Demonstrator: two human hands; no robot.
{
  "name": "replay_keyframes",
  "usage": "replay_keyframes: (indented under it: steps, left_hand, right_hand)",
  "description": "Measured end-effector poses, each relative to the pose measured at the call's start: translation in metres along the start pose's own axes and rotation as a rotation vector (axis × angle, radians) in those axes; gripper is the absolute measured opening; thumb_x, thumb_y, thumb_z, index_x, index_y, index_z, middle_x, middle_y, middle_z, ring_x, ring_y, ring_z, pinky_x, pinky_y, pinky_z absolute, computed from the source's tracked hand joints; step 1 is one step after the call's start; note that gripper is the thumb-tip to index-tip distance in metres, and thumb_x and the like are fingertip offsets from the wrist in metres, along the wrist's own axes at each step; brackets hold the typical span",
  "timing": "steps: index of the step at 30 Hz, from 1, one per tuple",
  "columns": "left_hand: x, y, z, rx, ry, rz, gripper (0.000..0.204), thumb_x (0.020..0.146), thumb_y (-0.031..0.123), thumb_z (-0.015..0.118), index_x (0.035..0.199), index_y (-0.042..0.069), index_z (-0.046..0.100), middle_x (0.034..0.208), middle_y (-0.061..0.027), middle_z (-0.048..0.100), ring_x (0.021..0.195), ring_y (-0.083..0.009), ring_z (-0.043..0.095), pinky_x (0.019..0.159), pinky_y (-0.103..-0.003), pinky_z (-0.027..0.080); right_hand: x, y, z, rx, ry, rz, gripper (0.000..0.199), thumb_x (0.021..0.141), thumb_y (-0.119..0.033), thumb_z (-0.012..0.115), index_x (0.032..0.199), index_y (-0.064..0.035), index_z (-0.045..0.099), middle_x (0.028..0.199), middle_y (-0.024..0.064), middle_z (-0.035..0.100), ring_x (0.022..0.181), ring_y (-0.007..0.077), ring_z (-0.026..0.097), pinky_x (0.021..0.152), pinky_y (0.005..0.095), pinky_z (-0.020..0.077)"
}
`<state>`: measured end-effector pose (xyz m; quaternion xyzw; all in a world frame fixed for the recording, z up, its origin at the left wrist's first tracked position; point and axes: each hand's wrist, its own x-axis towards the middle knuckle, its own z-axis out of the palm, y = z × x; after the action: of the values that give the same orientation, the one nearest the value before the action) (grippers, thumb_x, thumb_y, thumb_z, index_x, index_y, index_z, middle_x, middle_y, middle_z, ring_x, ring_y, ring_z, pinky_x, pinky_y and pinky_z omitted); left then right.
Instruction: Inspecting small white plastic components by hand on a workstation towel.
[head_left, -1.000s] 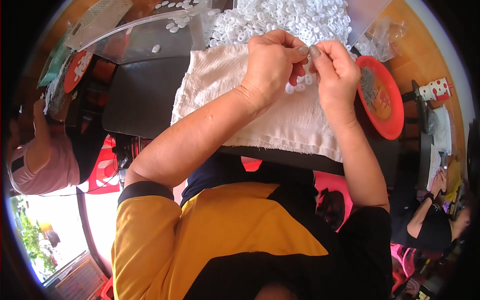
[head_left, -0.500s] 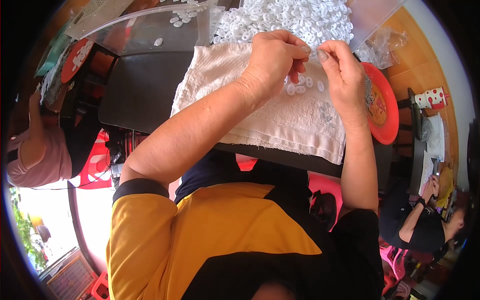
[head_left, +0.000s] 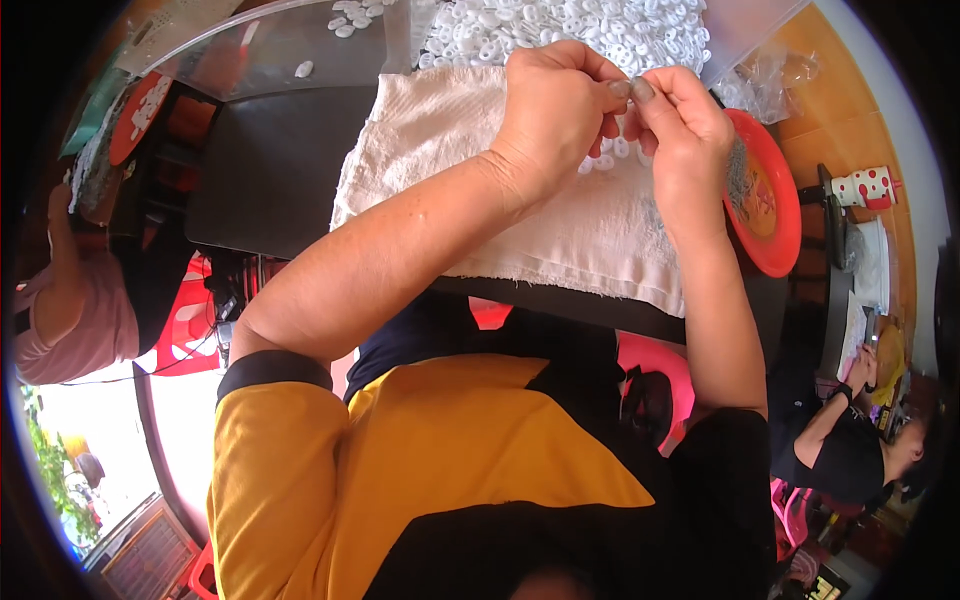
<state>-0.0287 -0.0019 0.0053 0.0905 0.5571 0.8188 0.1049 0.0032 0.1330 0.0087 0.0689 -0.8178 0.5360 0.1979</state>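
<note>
My left hand and my right hand meet fingertip to fingertip above a pale towel. Each has its thumb and forefinger pinched together; whatever is between them is too small or too covered to name. Small white oval plastic pieces with holes lie on the towel below the fingers, partly hidden by both hands. Just beyond my hands spreads a large heap of similar white pieces. Close to my right wrist is a red plate holding a grey mass of tiny parts.
A dark tabletop shows left of the towel. A clear plastic panel stands at the far left, with a few white pieces beyond it. Crumpled clear bags lie far right. Other people sit at the left and right edges.
My right hand has moved left and its fingertips now meet those of my left hand. The hands cover more of the loose pieces on the towel. The whole view has shifted slightly.
</note>
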Motion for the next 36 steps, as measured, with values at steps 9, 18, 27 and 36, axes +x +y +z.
replay_keyframes:
  steps: [9, 18, 27, 36]
  left_hand:
    - [0.007, -0.002, -0.002, -0.041, 0.003, 0.002, 0.005, 0.084, -0.001, 0.063, 0.084, -0.004, 0.059, 0.069, -0.0087, 0.061, 0.051, -0.0125, 0.054, 0.041, -0.025, 0.041]
    - [0.004, -0.005, 0.0, 0.033, 0.011, 0.023, 0.006, 0.083, -0.001, 0.062, 0.086, -0.005, 0.06, 0.07, -0.0081, 0.061, 0.051, -0.0114, 0.054, 0.041, -0.025, 0.041]
    - [0.001, 0.001, 0.001, 0.033, 0.064, -0.004, 0.003, 0.082, -0.003, 0.062, 0.083, -0.006, 0.061, 0.068, -0.0077, 0.06, 0.05, -0.0116, 0.053, 0.041, -0.025, 0.039]
    - [0.006, -0.002, -0.003, -0.075, 0.053, -0.027, 0.002, 0.081, -0.003, 0.059, 0.082, -0.005, 0.059, 0.067, -0.0084, 0.059, 0.05, -0.0125, 0.054, 0.039, -0.027, 0.042]
  right_hand:
    - [0.009, 0.003, -0.014, -0.237, 0.05, -0.13, 0.021, 0.096, -0.021, 0.057, 0.09, -0.0013, 0.06, 0.072, -0.0023, 0.054, 0.063, 0.0063, 0.047, 0.056, 0.0228, 0.0367]
    - [0.006, 0.003, -0.015, -0.223, -0.072, -0.071, 0.019, 0.094, -0.016, 0.057, 0.086, 0.0007, 0.055, 0.06, 0.0039, 0.047, 0.058, 0.0109, 0.043, 0.054, 0.0296, 0.0381]
    - [0.008, 0.01, 0.002, -0.155, -0.026, -0.234, 0.013, 0.096, -0.011, 0.054, 0.087, -0.0028, 0.057, 0.066, -0.0013, 0.053, 0.057, 0.0049, 0.047, 0.051, 0.0213, 0.0378]
    - [0.01, 0.007, -0.011, -0.091, -0.029, -0.018, 0.021, 0.097, -0.021, 0.054, 0.092, -0.0029, 0.061, 0.07, -0.0025, 0.053, 0.065, 0.0056, 0.048, 0.058, 0.0219, 0.0388]
